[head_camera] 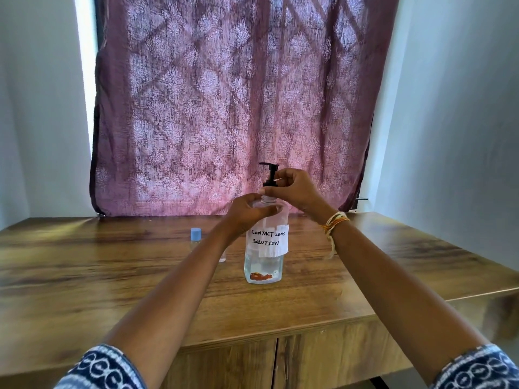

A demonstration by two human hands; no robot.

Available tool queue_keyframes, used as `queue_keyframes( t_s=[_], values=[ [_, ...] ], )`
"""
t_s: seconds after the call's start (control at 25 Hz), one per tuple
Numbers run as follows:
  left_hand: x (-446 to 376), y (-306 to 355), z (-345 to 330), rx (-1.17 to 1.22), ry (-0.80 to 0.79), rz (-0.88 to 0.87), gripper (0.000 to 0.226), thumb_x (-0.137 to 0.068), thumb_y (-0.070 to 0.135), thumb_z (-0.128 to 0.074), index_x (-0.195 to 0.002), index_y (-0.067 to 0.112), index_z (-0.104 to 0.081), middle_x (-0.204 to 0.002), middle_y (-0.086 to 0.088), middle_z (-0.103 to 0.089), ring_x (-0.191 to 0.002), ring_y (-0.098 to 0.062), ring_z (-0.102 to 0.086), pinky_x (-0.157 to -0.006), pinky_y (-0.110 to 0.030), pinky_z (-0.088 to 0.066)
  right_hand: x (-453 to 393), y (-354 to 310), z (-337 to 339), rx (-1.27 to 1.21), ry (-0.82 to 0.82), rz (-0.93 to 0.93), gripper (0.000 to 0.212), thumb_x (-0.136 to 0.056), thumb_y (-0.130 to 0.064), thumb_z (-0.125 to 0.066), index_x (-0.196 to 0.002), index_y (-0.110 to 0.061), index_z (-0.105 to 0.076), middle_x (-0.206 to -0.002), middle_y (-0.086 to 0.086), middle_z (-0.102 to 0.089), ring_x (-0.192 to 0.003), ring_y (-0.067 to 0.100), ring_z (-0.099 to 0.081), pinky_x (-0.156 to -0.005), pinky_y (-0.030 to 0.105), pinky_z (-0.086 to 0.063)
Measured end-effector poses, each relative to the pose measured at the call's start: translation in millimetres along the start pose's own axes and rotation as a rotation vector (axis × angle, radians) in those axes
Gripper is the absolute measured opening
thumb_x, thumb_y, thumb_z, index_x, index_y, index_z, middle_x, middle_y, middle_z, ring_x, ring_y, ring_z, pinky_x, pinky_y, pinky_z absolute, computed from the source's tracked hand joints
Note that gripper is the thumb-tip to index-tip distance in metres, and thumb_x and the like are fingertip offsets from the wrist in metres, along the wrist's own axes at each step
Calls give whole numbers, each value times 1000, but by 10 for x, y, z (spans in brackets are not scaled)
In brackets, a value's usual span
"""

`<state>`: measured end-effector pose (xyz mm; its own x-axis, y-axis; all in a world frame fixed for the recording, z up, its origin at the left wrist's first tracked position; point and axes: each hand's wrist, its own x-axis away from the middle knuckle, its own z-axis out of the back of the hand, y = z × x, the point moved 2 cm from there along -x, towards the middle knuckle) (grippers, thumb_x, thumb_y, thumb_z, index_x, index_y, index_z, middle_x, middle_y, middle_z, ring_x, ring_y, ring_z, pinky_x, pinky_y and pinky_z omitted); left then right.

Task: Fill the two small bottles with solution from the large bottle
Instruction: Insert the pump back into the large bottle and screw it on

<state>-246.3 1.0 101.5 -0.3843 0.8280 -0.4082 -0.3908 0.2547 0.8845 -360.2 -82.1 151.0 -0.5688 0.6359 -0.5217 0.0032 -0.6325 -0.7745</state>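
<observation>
A backlit mauve patterned curtain [233, 108] hangs between white walls [449, 108] behind a wooden table [84, 276].

Occlusions, head view

Left forearm [179, 279] hides most of both small bottles: one shows only its blue cap [195, 234], the other [222, 258] a sliver. Left hand [248, 213] covers large bottle [264, 265] shoulder.

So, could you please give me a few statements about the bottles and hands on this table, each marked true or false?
1. The left hand grips the large bottle at its shoulder. True.
2. The right hand rests flat on the table. False: it pinches the black pump.
3. The large bottle lies on its side. False: it stands upright.
4. A blue-capped small bottle stands behind the left forearm. True.
</observation>
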Motion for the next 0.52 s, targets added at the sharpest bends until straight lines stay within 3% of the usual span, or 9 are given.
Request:
queue_keyframes(
  t_s=[0.12, 0.2, 0.28, 0.36, 0.52],
  values=[
    [-4, -11, 4, 34, -9, 6, 35, -78, 23, -76, -111, 10, -69, -106, -10, -73, -93, -22, -71, -79, -28, -55, 45, -12, -123, 13, 12, -9, 55, -70, -28, -85, -112, -9, -54, -89, 8, -67, -79, 20, -65, -71, 32, -55],
    [-1, 4, 3, 28, 0, 4, 35, -78, 22, -77, -109, 8, -70, -105, -11, -74, -88, -20, -70, -76, -24, -54, 43, -53, -148, -175, -80, -46, 41, -81, -12, -75, -114, -8, -51, -110, 22, -67, -95, 30, -66, -86, 41, -55],
    [1, 10, -1, 23, 13, 1, 33, -78, 21, -77, -108, 8, -70, -102, -10, -73, -79, -13, -68, -67, -16, -52, 24, -91, -108, -295, -106, -64, 30, -83, 6, -66, -104, -11, -53, -117, 30, -64, -99, 33, -65, -91, 44, -54],
    [3, 12, -2, 16, 16, -4, 35, -78, 21, -77, -110, 8, -70, -102, -9, -73, -77, -9, -67, -62, -11, -51, -5, -73, -57, -281, -55, -68, 33, -79, 7, -71, -99, -13, -54, -110, 28, -68, -97, 33, -67, -90, 46, -56],
    [18, 26, -10, 32, 10, -8, 29, -80, 16, -75, -107, 7, -69, -101, -9, -72, -75, -7, -67, -61, -10, -52, -15, -36, -125, -28, 104, -86, 55, -60, -25, -91, -101, -11, -57, -83, 3, -67, -83, 24, -68, -73, 34, -57]
  ],
)
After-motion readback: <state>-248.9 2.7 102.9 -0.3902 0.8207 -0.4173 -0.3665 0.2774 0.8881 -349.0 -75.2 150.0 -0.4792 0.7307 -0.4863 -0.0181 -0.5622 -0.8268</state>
